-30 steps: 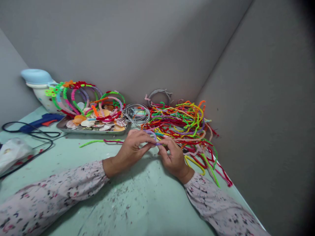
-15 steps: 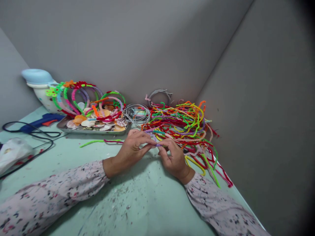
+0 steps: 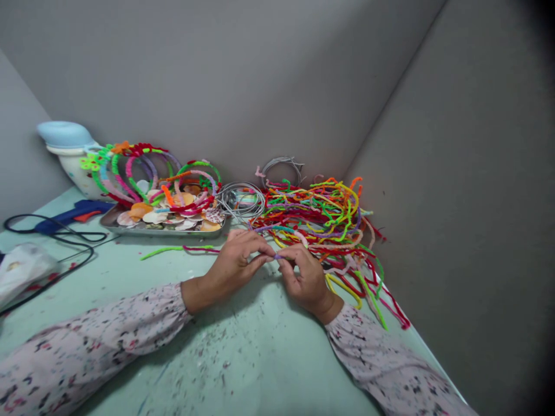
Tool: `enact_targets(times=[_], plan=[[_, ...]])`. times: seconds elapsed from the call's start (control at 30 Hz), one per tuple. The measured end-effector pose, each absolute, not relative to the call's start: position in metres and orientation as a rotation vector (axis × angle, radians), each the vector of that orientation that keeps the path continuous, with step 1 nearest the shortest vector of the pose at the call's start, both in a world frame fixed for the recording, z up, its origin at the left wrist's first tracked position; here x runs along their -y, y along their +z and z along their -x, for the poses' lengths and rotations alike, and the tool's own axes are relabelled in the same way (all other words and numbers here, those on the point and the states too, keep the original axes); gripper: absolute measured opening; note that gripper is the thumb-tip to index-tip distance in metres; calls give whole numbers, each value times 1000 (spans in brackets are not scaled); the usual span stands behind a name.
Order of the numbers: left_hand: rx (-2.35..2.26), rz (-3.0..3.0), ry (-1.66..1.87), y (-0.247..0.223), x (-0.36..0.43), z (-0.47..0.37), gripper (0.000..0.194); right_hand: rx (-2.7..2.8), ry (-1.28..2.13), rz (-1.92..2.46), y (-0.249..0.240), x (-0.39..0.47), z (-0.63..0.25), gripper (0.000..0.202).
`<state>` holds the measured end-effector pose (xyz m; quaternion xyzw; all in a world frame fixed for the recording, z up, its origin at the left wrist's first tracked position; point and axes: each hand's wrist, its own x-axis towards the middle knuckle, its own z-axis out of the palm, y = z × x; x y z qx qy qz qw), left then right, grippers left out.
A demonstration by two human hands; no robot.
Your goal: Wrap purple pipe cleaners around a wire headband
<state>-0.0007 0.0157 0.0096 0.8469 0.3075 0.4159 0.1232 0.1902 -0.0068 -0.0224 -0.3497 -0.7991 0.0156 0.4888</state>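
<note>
Between my fingertips is a short visible piece of purple pipe cleaner [image 3: 277, 256]. My left hand [image 3: 240, 253] pinches one side of it with thumb and forefinger. From the other side my right hand [image 3: 306, 276] pinches it too, the tips almost meeting. The rest of the piece is hidden by my fingers. Just behind my hands lies a large tangled heap of coloured pipe cleaners [image 3: 321, 214]. A green pipe cleaner [image 3: 162, 252] lies flat on the table left of my left hand.
A metal tray [image 3: 173, 233] holds seashells [image 3: 156, 216] and fuzzy coloured hoops [image 3: 130, 167]. Coiled grey wire [image 3: 243, 199] sits beside it. At left are a blue glue gun [image 3: 65, 219], a black cord [image 3: 87, 254], a white bag [image 3: 28, 268] and a blue-lidded container [image 3: 69, 141]. Walls stand behind and right.
The loop of purple pipe cleaner seen above my fingertips no longer shows; only a short bit between them does. Both hands stay in nearly the same place.
</note>
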Motion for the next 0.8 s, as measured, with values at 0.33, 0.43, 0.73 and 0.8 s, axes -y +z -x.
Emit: enact_targets(times=[0.33,0.43,0.73,0.8], plan=[[-894,-2494,1283,7,-17,1,7,1940,8,871,-22,6,-190,17],[-904,-2539,1253,7,-16,1,9,1944,11,866,-22,6,-190,16],[-938,-2590,1151,6,-16,1,10,1971,-34,826,-22,5,-190,18],[-944,-2585,1096,6,-16,1,11,1984,-30,825,-22,5,-190,18]])
